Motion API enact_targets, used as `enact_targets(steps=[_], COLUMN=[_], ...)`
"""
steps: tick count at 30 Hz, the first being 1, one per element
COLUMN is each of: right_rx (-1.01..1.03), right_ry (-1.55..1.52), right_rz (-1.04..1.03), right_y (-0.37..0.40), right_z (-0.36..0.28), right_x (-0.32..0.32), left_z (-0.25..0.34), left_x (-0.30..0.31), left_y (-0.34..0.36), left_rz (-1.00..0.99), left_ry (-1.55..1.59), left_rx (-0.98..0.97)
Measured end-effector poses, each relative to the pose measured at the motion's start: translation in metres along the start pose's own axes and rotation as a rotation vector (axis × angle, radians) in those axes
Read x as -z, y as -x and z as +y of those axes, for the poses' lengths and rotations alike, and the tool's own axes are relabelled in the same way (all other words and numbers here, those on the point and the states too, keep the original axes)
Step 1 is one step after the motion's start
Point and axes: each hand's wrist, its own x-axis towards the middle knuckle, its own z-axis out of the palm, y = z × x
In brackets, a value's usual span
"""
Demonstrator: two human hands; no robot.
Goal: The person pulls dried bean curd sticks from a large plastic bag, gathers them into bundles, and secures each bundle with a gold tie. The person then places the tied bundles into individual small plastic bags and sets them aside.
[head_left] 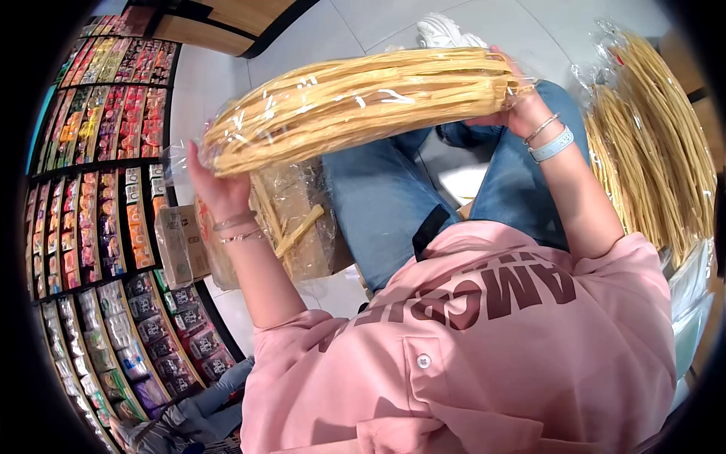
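A long clear plastic bag of yellow dried sticks, which look like bean curd sticks (355, 98), stretches level across both hands above my lap. At its left end, my left hand (221, 189) is closed on the bag, with the fingers partly behind the plastic. My right hand (523, 110) grips the opposite end, with the thumb and fingers around it. Below the bag, to the left of my knee, stands a plastic-lined carton (314, 253) with a few loose sticks (299, 231) in it.
More bagged sticks (643, 144) stand to my right. Shelves of packaged goods (98, 219) line the left side, with a small cardboard box (181, 246) nearby. Another person's denim-clad leg (208, 405) is at lower left. A white shoe-like object (446, 32) lies on the tiled floor ahead.
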Motion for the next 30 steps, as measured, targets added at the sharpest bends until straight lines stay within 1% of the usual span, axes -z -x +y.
enact_targets(steps=[1,2,4,6,7,10,11,12,14,15,17,18,19,23,26,29,30], right_rx=[-0.032,-0.062,0.184,0.469,0.559,0.707,0.713,0.714,0.721,0.728,0.74,0.735,0.731,0.734,0.727,0.461,0.473], right_ry=[0.024,0.047,0.02,-0.063,-0.084,0.116,0.027,0.032,0.048,0.077,0.133,0.169,0.205,0.315,0.363,0.004,-0.013], right_rz=[-0.02,-0.041,-0.057,-0.051,-0.057,-0.214,-0.2,-0.217,-0.249,-0.215,-0.148,-0.132,-0.118,-0.06,-0.109,-0.348,-0.409], right_y=[-0.001,-0.003,-0.016,-0.011,-0.004,0.006,0.006,0.008,0.012,0.013,0.014,0.015,0.014,0.012,0.008,-0.002,-0.002], right_z=[0.001,0.002,0.018,0.024,0.019,0.011,0.011,0.011,0.009,0.007,0.004,0.002,0.0,-0.002,-0.004,-0.008,-0.01], right_x=[0.001,0.001,0.003,-0.014,-0.02,-0.017,-0.021,-0.02,-0.018,-0.019,-0.021,-0.019,-0.018,-0.017,-0.012,-0.005,-0.001], left_z=[0.001,0.001,0.001,-0.007,-0.013,-0.019,-0.022,-0.024,-0.029,-0.032,-0.04,-0.043,-0.048,-0.062,-0.071,-0.064,-0.06], left_x=[0.005,0.008,0.017,0.033,0.04,0.046,0.05,0.053,0.053,0.051,0.052,0.051,0.048,0.052,0.064,0.065,0.063], left_y=[0.0,-0.001,-0.004,-0.011,-0.014,-0.011,-0.011,-0.012,-0.007,-0.004,0.001,0.005,0.011,0.018,0.015,0.01,0.009], left_rz=[0.004,0.049,0.143,0.165,0.159,0.122,0.113,0.103,0.175,0.212,0.208,0.205,0.259,0.274,0.289,0.273,0.26], left_ry=[0.003,0.017,0.042,0.092,0.104,0.123,0.137,0.152,0.151,0.15,0.145,0.141,0.143,0.123,0.126,0.111,0.128], left_rx=[-0.028,0.002,0.06,0.105,0.127,0.178,0.194,0.212,0.228,0.237,0.245,0.249,0.241,0.249,0.259,0.302,0.309])
